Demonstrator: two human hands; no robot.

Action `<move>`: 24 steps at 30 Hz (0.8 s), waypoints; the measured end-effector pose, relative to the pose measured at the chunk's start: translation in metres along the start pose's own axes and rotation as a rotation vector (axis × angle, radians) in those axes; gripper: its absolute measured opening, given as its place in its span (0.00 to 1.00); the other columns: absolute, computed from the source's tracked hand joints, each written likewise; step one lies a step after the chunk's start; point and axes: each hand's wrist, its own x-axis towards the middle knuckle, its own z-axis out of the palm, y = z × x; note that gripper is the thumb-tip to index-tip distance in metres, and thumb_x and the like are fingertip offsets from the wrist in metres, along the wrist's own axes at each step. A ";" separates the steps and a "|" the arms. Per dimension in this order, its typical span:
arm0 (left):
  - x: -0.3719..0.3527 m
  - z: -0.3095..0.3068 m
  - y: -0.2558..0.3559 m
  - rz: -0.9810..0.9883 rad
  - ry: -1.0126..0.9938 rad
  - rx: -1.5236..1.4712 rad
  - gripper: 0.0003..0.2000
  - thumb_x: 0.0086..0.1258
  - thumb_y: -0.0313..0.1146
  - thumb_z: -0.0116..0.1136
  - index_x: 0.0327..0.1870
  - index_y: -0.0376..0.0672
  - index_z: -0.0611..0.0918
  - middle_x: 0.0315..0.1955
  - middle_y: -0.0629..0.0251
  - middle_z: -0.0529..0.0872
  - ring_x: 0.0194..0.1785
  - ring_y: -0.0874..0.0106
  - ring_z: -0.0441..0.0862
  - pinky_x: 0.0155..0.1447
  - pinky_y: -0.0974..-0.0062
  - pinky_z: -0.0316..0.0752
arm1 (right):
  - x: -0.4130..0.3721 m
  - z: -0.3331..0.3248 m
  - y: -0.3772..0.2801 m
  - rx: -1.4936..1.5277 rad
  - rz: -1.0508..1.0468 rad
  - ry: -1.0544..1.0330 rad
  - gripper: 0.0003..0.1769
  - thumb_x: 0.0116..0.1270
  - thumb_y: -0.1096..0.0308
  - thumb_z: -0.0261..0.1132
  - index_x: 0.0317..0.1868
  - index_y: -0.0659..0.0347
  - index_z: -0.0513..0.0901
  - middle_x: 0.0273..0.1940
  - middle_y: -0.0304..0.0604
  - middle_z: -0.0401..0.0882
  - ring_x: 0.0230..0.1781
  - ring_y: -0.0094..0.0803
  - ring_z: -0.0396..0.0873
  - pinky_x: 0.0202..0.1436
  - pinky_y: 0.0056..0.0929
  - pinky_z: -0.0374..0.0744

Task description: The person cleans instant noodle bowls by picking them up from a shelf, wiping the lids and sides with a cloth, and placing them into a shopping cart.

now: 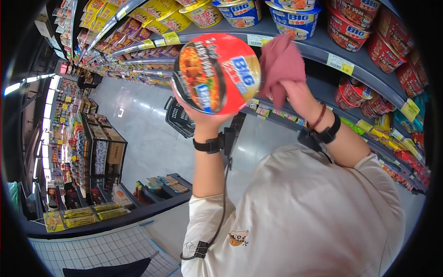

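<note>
My left hand (pixel 210 119) grips a red instant noodle bowl (pixel 227 60) from below, fingers curled round its side. Its round lid, with a food picture and "BIG" lettering, faces me. A dusky red cloth (pixel 282 64) is bunched in my right hand (pixel 296 94), right beside the bowl's rim; most of those fingers are hidden by the fabric. Both hands are raised in front of a store shelf (pixel 318 50), where blue noodle bowls (pixel 295 21) and red noodle bowls (pixel 347 34) stand behind the price tags.
Yellow noodle bowls (pixel 205 15) line the upper shelf to the left. More red bowls (pixel 353 91) sit on a lower shelf. A dark shopping basket (pixel 179 117) is on the aisle floor (pixel 143 138). A display stand (pixel 105 147) rises across the aisle.
</note>
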 end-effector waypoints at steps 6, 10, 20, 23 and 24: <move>-0.005 0.019 0.017 0.399 -0.025 0.784 0.60 0.37 0.54 0.80 0.67 0.26 0.55 0.60 0.39 0.68 0.64 0.53 0.70 0.65 0.57 0.68 | 0.047 0.035 -0.045 -1.000 -0.725 0.096 0.21 0.60 0.70 0.61 0.55 0.63 0.76 0.54 0.50 0.76 0.55 0.47 0.75 0.61 0.37 0.72; -0.022 0.026 0.006 0.162 0.142 0.101 0.49 0.53 0.55 0.68 0.69 0.35 0.57 0.64 0.51 0.67 0.69 0.57 0.63 0.71 0.59 0.59 | 0.026 0.073 -0.064 -0.858 -0.740 -0.162 0.26 0.57 0.71 0.62 0.59 0.58 0.75 0.61 0.48 0.71 0.64 0.49 0.68 0.65 0.39 0.69; -0.023 -0.008 0.023 0.490 0.066 0.702 0.39 0.62 0.40 0.63 0.69 0.38 0.55 0.63 0.45 0.65 0.62 0.47 0.71 0.62 0.49 0.71 | 0.094 0.046 -0.066 -0.191 -0.024 -0.325 0.19 0.71 0.64 0.54 0.62 0.54 0.74 0.58 0.41 0.77 0.56 0.32 0.78 0.59 0.31 0.76; -0.034 -0.010 0.007 -0.060 0.221 -0.356 0.33 0.69 0.37 0.54 0.70 0.38 0.52 0.66 0.46 0.63 0.65 0.51 0.69 0.62 0.51 0.72 | 0.084 0.057 -0.074 0.542 0.281 -0.325 0.21 0.76 0.58 0.49 0.61 0.62 0.72 0.55 0.42 0.79 0.50 0.26 0.80 0.54 0.26 0.78; -0.038 -0.010 0.002 0.013 0.149 -0.238 0.29 0.75 0.38 0.45 0.71 0.40 0.52 0.69 0.49 0.60 0.67 0.54 0.67 0.63 0.55 0.73 | 0.083 0.056 -0.068 0.573 0.306 -0.297 0.22 0.75 0.59 0.50 0.61 0.67 0.69 0.56 0.45 0.78 0.51 0.27 0.80 0.56 0.26 0.77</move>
